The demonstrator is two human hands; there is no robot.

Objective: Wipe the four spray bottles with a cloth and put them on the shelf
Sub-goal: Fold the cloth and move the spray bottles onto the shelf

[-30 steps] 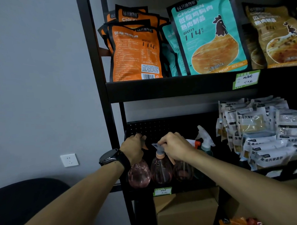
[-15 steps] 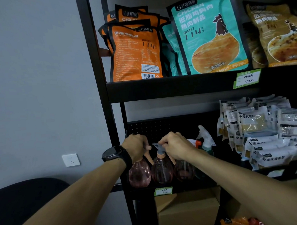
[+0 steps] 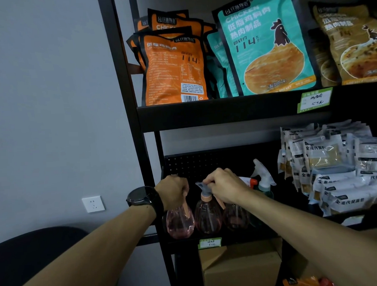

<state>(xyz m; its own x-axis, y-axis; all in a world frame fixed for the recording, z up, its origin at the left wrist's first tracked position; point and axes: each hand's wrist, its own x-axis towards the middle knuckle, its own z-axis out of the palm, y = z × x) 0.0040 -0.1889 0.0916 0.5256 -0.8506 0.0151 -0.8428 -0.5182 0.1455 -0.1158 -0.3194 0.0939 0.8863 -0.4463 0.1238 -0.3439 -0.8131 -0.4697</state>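
Gripping the left bottle (image 3: pixel 179 222) by its top, my left hand (image 3: pixel 172 194) sits directly above it; my right hand (image 3: pixel 225 187) pinches the middle bottle's (image 3: pixel 207 217) nozzle. Both stand upright on the shelf (image 3: pixel 230 238), bodies straight below my fists.

Pink spray bottles (image 3: pixel 179 222), black shelf (image 3: pixel 225 113), orange and teal pouches (image 3: pixel 173 70).

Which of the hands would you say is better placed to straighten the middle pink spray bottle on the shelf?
Probably the right hand: its fingers already pinch the middle pink spray bottle at its nozzle, while the left hand grips the leftmost pink bottle.
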